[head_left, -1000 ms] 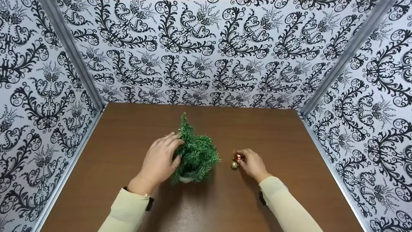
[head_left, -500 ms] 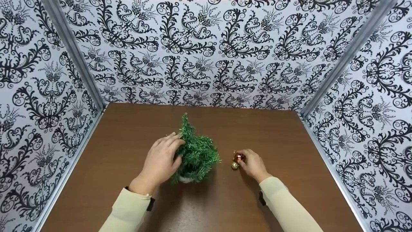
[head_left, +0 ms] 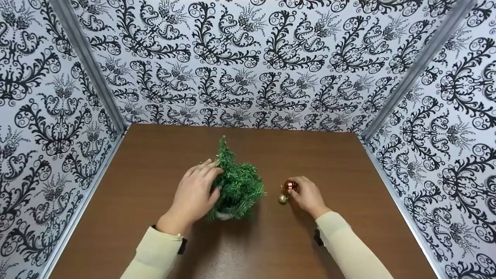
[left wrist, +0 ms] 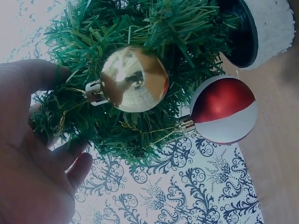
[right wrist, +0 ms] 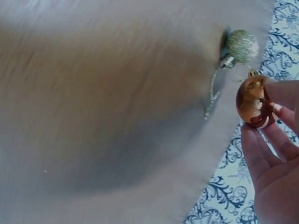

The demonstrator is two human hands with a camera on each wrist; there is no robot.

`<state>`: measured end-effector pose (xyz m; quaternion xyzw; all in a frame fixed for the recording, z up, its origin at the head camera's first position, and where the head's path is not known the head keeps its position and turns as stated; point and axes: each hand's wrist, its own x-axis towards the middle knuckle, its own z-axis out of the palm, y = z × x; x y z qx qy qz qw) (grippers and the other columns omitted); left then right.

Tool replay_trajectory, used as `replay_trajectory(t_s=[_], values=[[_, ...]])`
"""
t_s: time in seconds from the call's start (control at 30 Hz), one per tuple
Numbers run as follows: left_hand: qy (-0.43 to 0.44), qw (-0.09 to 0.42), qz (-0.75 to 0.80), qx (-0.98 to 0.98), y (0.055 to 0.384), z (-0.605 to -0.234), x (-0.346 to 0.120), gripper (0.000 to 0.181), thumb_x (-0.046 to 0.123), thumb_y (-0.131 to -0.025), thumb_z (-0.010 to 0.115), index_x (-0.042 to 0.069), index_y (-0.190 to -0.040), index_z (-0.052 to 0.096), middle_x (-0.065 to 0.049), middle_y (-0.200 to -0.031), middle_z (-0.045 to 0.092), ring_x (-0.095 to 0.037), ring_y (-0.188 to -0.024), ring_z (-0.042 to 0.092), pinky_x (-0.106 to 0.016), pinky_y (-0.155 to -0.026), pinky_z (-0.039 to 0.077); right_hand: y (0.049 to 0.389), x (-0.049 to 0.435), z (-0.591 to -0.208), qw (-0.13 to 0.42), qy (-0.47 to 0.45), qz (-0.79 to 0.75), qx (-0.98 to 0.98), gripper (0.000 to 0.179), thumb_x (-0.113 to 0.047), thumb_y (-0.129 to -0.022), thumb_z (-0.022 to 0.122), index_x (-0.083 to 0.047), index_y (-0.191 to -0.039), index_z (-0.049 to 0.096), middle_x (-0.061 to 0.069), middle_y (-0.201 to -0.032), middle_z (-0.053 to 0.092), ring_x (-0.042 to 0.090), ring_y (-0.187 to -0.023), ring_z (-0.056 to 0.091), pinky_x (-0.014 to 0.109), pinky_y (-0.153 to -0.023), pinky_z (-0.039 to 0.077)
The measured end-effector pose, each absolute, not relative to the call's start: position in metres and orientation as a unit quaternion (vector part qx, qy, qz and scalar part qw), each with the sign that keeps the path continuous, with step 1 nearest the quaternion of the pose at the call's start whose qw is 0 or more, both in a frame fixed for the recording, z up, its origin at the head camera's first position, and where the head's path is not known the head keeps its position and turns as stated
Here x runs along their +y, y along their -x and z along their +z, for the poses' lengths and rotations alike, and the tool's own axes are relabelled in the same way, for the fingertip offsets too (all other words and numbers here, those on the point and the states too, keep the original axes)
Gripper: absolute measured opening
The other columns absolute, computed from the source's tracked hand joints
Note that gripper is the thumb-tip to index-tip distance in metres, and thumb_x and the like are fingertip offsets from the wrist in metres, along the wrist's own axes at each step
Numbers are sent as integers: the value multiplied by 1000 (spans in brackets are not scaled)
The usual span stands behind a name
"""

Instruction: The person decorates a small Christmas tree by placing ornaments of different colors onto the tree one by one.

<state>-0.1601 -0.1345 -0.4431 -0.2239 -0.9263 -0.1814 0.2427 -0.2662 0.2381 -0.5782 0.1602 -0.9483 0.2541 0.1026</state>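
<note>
A small green tinsel Christmas tree point(head_left: 238, 186) stands in the middle of the table. My left hand point(head_left: 195, 190) holds its branches from the left side, thumb nearer me. In the left wrist view, a shiny gold ball ornament point(left wrist: 135, 79) and a red-and-white ball ornament point(left wrist: 224, 109) hang among the branches. To the right of the tree, my right hand point(head_left: 308, 195) pinches a shiny copper ball ornament point(right wrist: 254, 100) between thumb and fingers. A glittery gold ball ornament point(right wrist: 242, 46) with a looped string lies on the table beside it.
The brown table point(head_left: 162, 143) is enclosed by walls with black-and-white scroll patterns point(head_left: 248, 58) at the back and sides. Grey metal posts point(head_left: 87, 66) run up the corners. The tree's white base point(left wrist: 271, 32) shows in the left wrist view.
My right hand has shifted slightly right with the copper ball, which now sits a little farther from the gold glitter ball. My left hand and the tree look almost unmoved.
</note>
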Motion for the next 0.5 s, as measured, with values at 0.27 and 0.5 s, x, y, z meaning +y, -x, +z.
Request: replay_trajectory(t_s=[0.27,0.5], values=[[226,246,-179,-926,161,-445,-134,37,16,-86,70,10,-122,65,-11,-137,59,-28,-133,48,-44,-111,34,256,239,-561,130,-166,284,-935,38,-14,-86,79,-11,-123,69,4,-115,66,20,-88,62,40,-78,52],[224,248,-177,-926,161,-444,-134,38,16,-85,71,10,-122,66,-11,-136,60,-28,-133,48,-44,-111,34,240,234,-546,167,-201,311,-914,39,-11,-84,81,-10,-121,70,3,-116,66,20,-99,66,34,-81,56]])
